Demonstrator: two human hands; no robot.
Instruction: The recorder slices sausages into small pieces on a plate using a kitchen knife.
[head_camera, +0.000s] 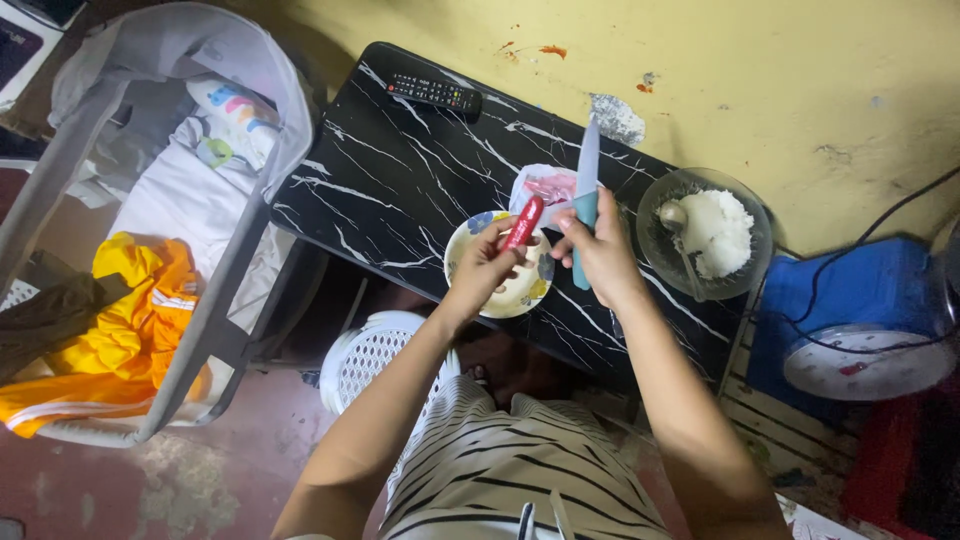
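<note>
My left hand (487, 262) holds a red sausage (523, 222) above a small floral plate (516, 295) on the black marble-patterned table (400, 190). My right hand (600, 255) grips a knife with a teal handle (583, 222), its pale blade pointing up and away from me. Both hands are close together over the plate. A clear plastic packet with pink contents (545, 188) lies just behind the plate.
A glass bowl of white rice with a spoon (706, 233) sits right of the hands. A remote control (434, 93) lies at the table's far edge. A grey cot with yellow clothes (140, 300) stands left, a white basket (375, 355) under the table, a fan (870, 360) right.
</note>
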